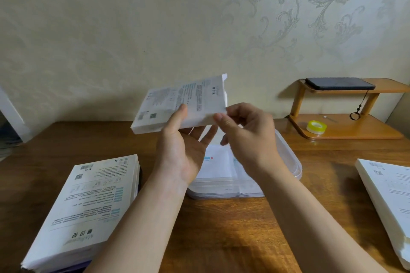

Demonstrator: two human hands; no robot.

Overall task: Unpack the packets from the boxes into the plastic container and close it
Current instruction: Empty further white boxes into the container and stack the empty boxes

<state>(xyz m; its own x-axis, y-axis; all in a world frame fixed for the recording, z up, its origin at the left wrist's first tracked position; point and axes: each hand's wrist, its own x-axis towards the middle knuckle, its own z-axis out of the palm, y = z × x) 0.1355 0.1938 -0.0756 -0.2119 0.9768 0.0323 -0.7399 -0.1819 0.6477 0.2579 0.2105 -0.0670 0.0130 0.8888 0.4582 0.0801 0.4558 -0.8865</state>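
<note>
- Centrally, we see the raised box (pixel 177 99) held in the air just above the plastic container (pixel 292 162). We judge this is so that whatever slides out lands inside.
- Left hand (pixel 179 153): its grip holds the raised box, thumb on the printed top face and fingers beneath. This cradle steadies the box while the other hand works.
- Right hand (pixel 248 137): its grip is narrow, thumb and fingertips pinching the box's right end, where a flap stands up. We take this as the opening step.
- Packets (pixel 218 164): white ones lie flat in the container, which rests open on the surface (pixel 221 228). We cannot make out a lid.
- Left box (pixel 88 201) and right box (pixel 390 195) lie flat on either side, within reach. We cannot tell whether they are full or emptied.
- Shelf (pixel 346 128), back right, carries a phone (pixel 339 84) and a tape roll (pixel 316 127), apart from the work.
</note>
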